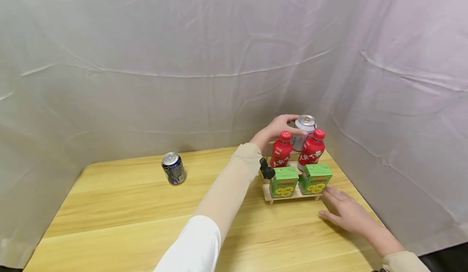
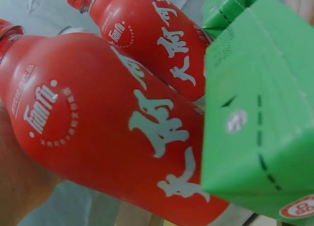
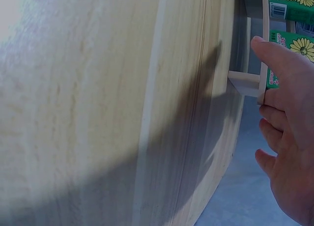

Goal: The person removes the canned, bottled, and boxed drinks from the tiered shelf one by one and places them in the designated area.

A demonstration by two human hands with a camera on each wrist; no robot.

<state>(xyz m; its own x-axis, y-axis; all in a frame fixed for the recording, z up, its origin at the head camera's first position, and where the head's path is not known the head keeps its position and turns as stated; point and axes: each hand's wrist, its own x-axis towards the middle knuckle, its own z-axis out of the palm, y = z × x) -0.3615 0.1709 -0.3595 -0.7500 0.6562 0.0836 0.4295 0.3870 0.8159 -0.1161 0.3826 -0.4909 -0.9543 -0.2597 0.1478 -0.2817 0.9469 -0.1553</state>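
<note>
In the head view my left hand (image 1: pixel 278 128) reaches over the back of a small wooden rack (image 1: pixel 292 195) and grips a silver can (image 1: pixel 298 141) on its rear step. Two red bottles (image 1: pixel 281 150) stand in front of that can. Two green drink cartons (image 1: pixel 284 182) occupy the front step. The left wrist view is filled by a red bottle (image 2: pixel 108 123) and a green carton (image 2: pixel 255 108), which hide the can almost wholly. My right hand (image 1: pixel 347 212), fingers extended, touches the rack's front right corner beside a carton (image 3: pixel 299 46).
A dark blue can (image 1: pixel 173 169) stands upright on the wooden table (image 1: pixel 128 211), well left of the rack. Grey fabric (image 1: pixel 164 101) hangs behind the table, and more fabric (image 1: pixel 409 142) runs close along the right side.
</note>
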